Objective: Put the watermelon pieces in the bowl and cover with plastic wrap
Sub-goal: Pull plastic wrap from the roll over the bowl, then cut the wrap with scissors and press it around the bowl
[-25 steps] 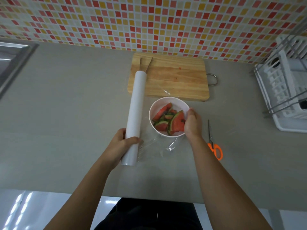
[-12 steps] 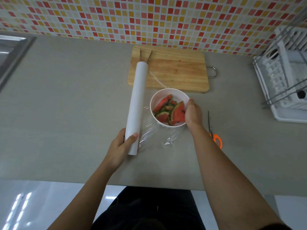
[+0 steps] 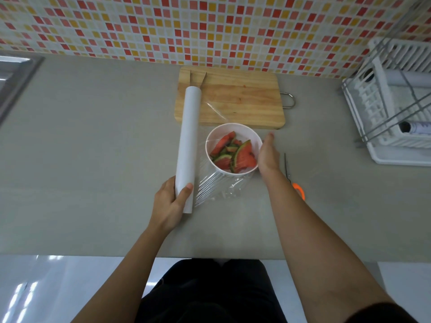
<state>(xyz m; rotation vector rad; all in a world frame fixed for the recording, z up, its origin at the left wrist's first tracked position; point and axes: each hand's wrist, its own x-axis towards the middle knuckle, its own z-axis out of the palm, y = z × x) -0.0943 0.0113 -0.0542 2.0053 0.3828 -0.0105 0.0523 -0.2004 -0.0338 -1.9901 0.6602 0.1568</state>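
A white bowl (image 3: 242,134) stands on the grey counter just in front of the cutting board, with several watermelon pieces (image 3: 235,155) inside. Clear plastic wrap (image 3: 217,185) stretches from the white roll (image 3: 187,145) over the bowl's top and bunches on the counter at the bowl's near side. My left hand (image 3: 171,201) grips the near end of the roll, which lies left of the bowl. My right hand (image 3: 268,155) rests flat against the bowl's right side, fingers extended, holding nothing.
A wooden cutting board (image 3: 233,99) lies behind the bowl. Orange-handled scissors (image 3: 295,180) lie to the right of my right arm. A white dish rack (image 3: 396,101) stands at the far right, a sink edge (image 3: 16,75) at the far left. The counter's front edge runs below my forearms.
My right hand has let go of the bowl's rim and now lies flat, fingers extended, beside it. My left hand still holds the roll in about the same spot.
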